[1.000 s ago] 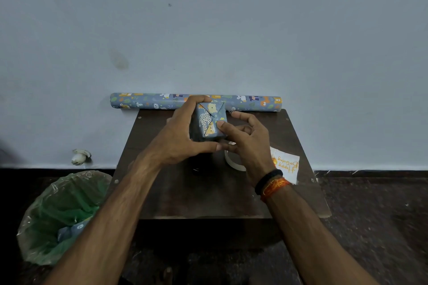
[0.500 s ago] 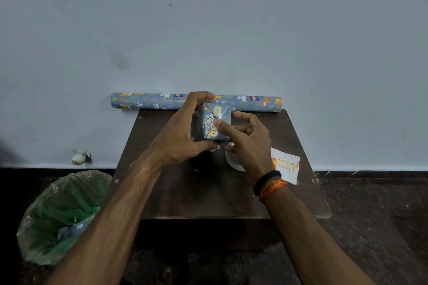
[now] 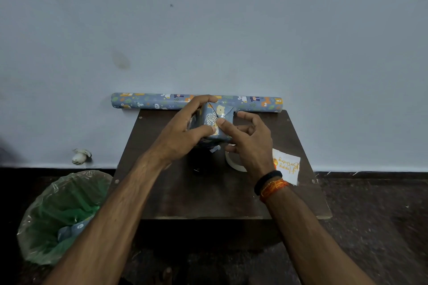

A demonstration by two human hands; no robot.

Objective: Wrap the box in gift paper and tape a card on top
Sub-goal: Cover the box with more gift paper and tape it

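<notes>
Both hands stay on the wrapped box [image 3: 217,120]: left [image 3: 183,132] still gripping it, right [image 3: 250,143] forefinger pressing its folded end.

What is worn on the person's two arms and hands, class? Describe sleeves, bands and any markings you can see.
Both forearms are bare, with no sleeves in view. The right wrist carries a black band and, just behind it, a wound orange thread bracelet. The left hand and its wrist carry nothing: no watch, ring or glove shows. The right hand also shows no ring or glove. No markings are visible.
</notes>
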